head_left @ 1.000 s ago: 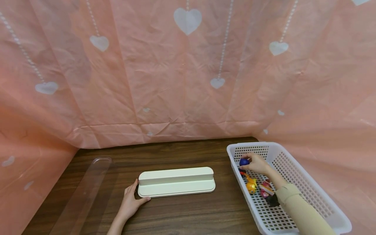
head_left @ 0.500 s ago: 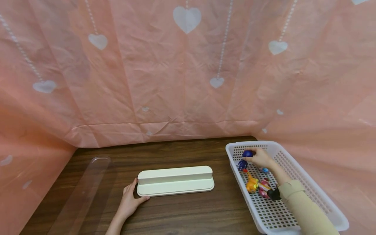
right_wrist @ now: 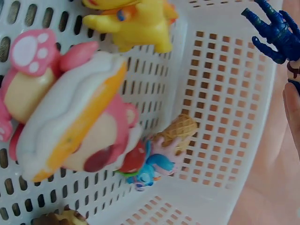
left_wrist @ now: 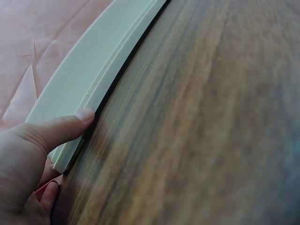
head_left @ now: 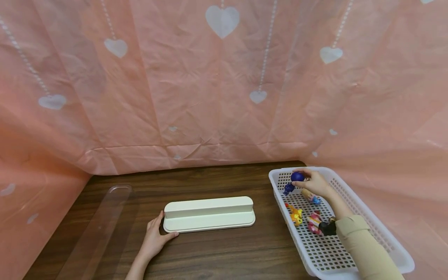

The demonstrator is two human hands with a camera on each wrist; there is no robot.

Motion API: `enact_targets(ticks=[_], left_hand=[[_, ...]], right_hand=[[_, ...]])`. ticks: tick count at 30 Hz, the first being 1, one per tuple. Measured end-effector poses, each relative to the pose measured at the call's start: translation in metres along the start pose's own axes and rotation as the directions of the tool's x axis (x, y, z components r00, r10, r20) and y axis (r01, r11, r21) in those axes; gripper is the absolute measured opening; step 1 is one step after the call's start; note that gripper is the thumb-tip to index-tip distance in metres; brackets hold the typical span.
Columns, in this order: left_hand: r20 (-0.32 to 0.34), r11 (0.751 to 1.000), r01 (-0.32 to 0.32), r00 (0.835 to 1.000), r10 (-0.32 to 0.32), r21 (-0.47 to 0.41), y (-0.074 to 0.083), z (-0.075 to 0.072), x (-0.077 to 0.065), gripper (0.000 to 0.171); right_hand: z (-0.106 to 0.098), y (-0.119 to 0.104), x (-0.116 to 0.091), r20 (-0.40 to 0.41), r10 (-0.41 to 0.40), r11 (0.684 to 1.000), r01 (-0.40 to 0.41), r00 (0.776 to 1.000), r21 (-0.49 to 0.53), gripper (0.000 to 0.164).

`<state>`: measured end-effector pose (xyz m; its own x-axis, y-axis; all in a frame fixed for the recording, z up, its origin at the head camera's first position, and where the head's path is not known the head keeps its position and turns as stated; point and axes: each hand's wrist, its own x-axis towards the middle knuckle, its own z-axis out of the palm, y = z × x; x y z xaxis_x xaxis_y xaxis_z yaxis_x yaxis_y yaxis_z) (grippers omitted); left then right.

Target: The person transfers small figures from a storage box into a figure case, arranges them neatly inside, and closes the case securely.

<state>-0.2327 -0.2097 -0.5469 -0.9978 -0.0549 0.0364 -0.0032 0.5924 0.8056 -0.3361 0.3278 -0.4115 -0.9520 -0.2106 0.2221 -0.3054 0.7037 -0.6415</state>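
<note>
Currently, the right hand point(head_left: 314, 182) pinches a dark-blue figurine point(head_left: 297, 177) by its head over the white basket's point(head_left: 332, 252) ten-o'clock corner; the left hand point(head_left: 152, 238), spread wide, touches the cream stepped stand's point(head_left: 209, 222) eight-o'clock end on the tabletop point(head_left: 224, 254).

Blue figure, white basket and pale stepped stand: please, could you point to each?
Blue figure point(head_left: 297, 177): head view, on its round head.
White basket point(head_left: 323, 169): head view, on its far rim.
Pale stepped stand point(head_left: 209, 212): head view, on the upright face between its steps.
</note>
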Motion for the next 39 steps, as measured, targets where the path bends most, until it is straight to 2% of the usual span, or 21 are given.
enact_targets(ticks=[9,17,22,25,33,39], left_hand=[[-0.001,1.000,-0.001,1.000,0.001,0.004,0.002,-0.001,-0.001,0.108],[-0.008,1.000,-0.001,1.000,0.000,-0.003,0.004,-0.001,0.000,0.106],[-0.009,1.000,-0.004,1.000,0.004,0.003,0.006,-0.001,-0.002,0.106],[-0.008,1.000,-0.008,1.000,0.008,0.005,0.006,-0.001,-0.002,0.106],[-0.004,1.000,-0.014,1.000,0.014,0.001,0.003,0.000,-0.001,0.106],[-0.013,1.000,-0.014,1.000,0.014,0.007,0.003,-0.001,-0.002,0.106]], right_hand=[[-0.005,-0.018,-0.002,0.020,-0.030,0.999,0.030,0.999,0.040,0.049],[-0.008,-0.044,-0.002,0.034,-0.085,0.989,0.080,0.996,0.127,0.048],[-0.006,-0.063,-0.001,0.084,-0.108,0.978,0.091,0.991,0.190,0.048],[-0.004,-0.075,-0.002,0.126,-0.143,0.971,0.115,0.982,0.210,0.047],[0.006,-0.104,-0.005,0.163,-0.279,0.957,0.261,0.946,0.126,0.044],[0.017,-0.124,-0.001,0.191,-0.345,0.936,0.321,0.919,0.145,0.044]])
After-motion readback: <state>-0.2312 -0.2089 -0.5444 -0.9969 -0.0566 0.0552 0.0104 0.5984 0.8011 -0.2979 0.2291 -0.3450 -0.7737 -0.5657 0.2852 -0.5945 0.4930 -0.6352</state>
